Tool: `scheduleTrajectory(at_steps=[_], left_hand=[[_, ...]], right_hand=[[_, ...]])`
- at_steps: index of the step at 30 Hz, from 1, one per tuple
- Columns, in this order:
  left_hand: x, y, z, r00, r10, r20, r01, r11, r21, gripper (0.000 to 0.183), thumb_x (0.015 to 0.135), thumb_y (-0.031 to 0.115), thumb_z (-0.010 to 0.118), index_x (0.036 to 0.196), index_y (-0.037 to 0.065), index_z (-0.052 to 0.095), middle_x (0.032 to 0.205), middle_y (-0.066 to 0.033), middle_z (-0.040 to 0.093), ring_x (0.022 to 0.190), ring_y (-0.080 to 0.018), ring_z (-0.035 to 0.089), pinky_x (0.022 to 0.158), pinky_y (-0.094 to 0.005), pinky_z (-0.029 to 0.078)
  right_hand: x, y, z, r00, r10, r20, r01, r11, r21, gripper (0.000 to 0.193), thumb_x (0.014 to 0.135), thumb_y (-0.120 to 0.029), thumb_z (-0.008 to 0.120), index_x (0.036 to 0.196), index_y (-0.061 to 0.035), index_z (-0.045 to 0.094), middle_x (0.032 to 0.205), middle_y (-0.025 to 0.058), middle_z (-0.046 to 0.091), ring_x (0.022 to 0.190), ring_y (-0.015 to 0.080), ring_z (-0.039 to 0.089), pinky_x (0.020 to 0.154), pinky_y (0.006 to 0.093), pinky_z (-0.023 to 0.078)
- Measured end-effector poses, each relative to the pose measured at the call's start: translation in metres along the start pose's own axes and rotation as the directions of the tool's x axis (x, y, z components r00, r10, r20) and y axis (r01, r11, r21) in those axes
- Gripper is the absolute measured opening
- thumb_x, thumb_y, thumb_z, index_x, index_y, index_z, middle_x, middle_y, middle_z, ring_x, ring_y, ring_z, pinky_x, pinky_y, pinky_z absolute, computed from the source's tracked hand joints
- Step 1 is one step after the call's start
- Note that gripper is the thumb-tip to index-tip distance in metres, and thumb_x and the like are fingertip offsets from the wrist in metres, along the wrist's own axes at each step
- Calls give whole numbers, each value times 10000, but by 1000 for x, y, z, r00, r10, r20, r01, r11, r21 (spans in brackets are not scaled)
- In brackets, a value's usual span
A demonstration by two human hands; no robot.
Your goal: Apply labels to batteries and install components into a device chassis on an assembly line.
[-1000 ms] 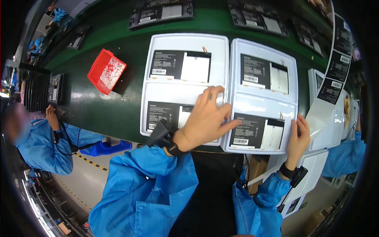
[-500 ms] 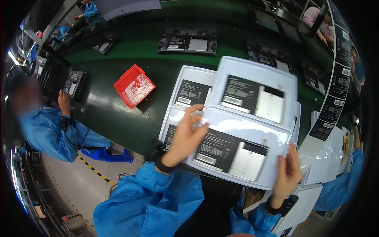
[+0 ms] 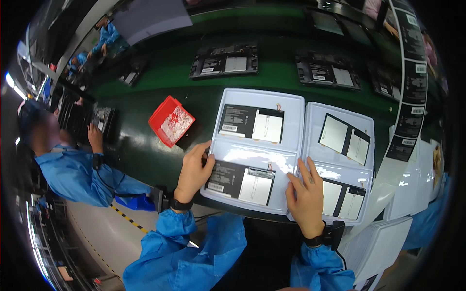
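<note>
A white plastic tray point(image 3: 257, 150) with two compartments lies on the bench before me. Each compartment holds a black-and-silver battery pack, the far one point(image 3: 268, 127) and the near one point(image 3: 256, 186). My left hand point(image 3: 191, 170) has its curved fingers and thumb on the tray's left rim. Stretched out and apart, the fingers of my right hand point(image 3: 308, 198) touch the tray's right rim, where it meets a second white tray point(image 3: 340, 167). That second tray carries two more battery packs, the far one point(image 3: 343, 138) lying askew.
A red bin point(image 3: 171, 121) of small pale bits stands left of the trays. Opened device bodies point(image 3: 224, 61) line the green bench behind. A label strip point(image 3: 411, 97) hangs at right, above stacked white trays point(image 3: 381, 247). A co-worker in blue point(image 3: 77, 174) sits at left.
The tray that was held tilted over the others now lies flat at the left. The second tray at right has come into full view. My right hand has moved left and its fingers have spread.
</note>
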State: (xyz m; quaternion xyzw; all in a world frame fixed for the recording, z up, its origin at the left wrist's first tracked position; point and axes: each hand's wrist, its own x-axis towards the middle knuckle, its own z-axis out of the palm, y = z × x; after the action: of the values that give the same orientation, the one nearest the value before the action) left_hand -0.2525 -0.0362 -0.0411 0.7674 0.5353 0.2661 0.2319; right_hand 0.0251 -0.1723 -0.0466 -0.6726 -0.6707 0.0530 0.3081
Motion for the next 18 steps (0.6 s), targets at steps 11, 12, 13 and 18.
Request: scheduleTrajectory(at_steps=[11, 12, 13, 18], left_hand=[[64, 60, 23, 892, 436, 119, -452, 875, 175, 544, 918, 189, 665, 1354, -83, 486, 1428, -267, 470, 1291, -440, 483, 1083, -447, 413], [80, 65, 34, 870, 479, 112, -492, 853, 175, 532, 922, 193, 664, 1343, -85, 497, 1420, -272, 478, 1289, -439, 486, 1085, -445, 412], [101, 65, 46, 849, 519, 100, -529, 830, 178, 520, 925, 198, 663, 1333, -86, 509, 1411, -276, 487, 1287, -438, 490, 1088, -443, 411], [181, 45, 105, 823, 556, 117, -566, 784, 254, 412, 941, 279, 621, 1162, -70, 630, 1166, -242, 629, 1107, -412, 574, 972, -456, 463]], right_hand=[[-39, -26, -13, 979, -178, -103, 202, 927, 316, 251, 768, -59, 750, 1015, -56, 705, 1255, 92, 634, 1197, 364, 586, 963, 455, 505], [-48, -36, -13, 969, -223, -108, 247, 861, 444, 242, 771, -76, 761, 1008, -64, 714, 1180, 66, 669, 1069, 303, 661, 865, 386, 559], [-56, -48, -15, 970, -241, -38, 223, 811, 541, 196, 803, -87, 751, 996, -67, 724, 1087, 51, 704, 933, 237, 701, 775, 333, 581], [-100, -58, 11, 814, -133, 566, -413, 552, 725, 239, 920, -189, 711, 1070, -3, 724, 911, 101, 745, 819, 227, 731, 723, 299, 583]])
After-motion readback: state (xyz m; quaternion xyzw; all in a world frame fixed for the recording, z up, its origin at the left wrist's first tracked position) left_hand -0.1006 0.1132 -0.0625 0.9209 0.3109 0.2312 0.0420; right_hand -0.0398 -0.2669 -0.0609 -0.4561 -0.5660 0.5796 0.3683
